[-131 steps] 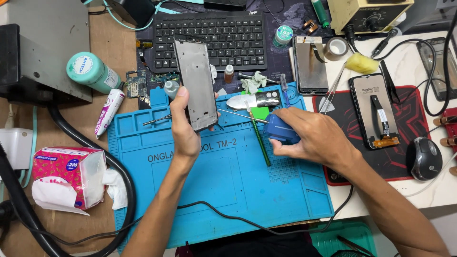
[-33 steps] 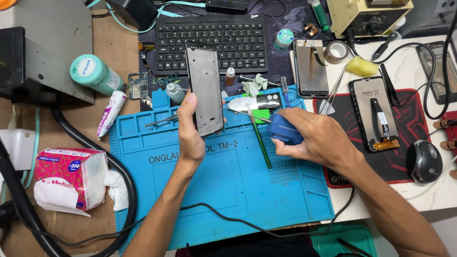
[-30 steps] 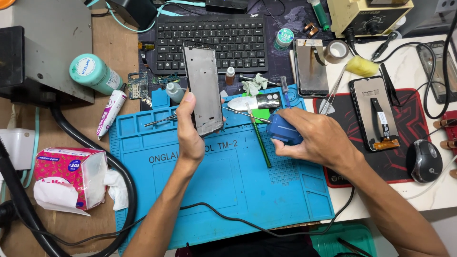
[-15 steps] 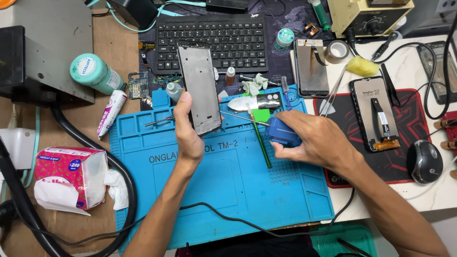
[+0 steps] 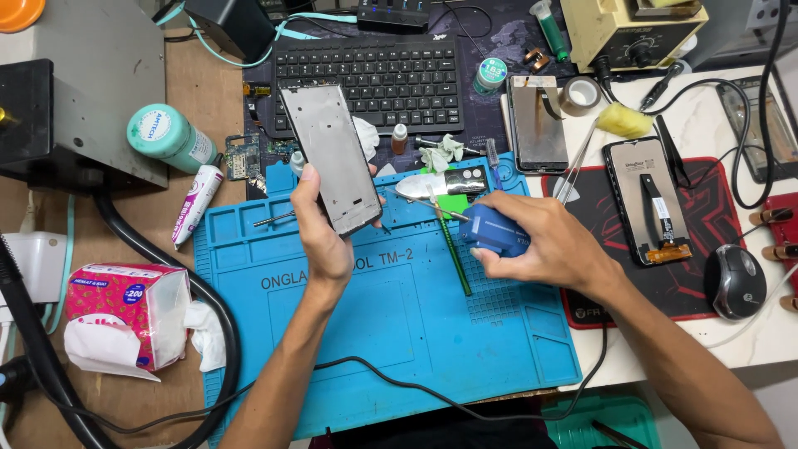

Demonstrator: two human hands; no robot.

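My left hand (image 5: 322, 229) grips a grey phone frame (image 5: 331, 155) by its lower end and holds it tilted above the blue work mat (image 5: 399, 333). My right hand (image 5: 553, 241) rests on the mat's right part, closed around a small blue tool (image 5: 492, 233) whose nozzle points left. Just beyond it lie a silver metal piece (image 5: 440, 183) and a green stick (image 5: 454, 254) on the mat.
A black keyboard (image 5: 378, 79) lies behind the mat. Two phone screens (image 5: 536, 120) (image 5: 650, 199), a tape roll (image 5: 579, 96) and a mouse (image 5: 735, 281) sit at right. A tissue box (image 5: 125, 312), teal bottle (image 5: 169, 137), white tube (image 5: 195, 204) and black hose (image 5: 212, 308) are at left.
My left hand has tilted and shifted the phone frame slightly left and back. My right hand has stayed on the blue tool in about the same place.
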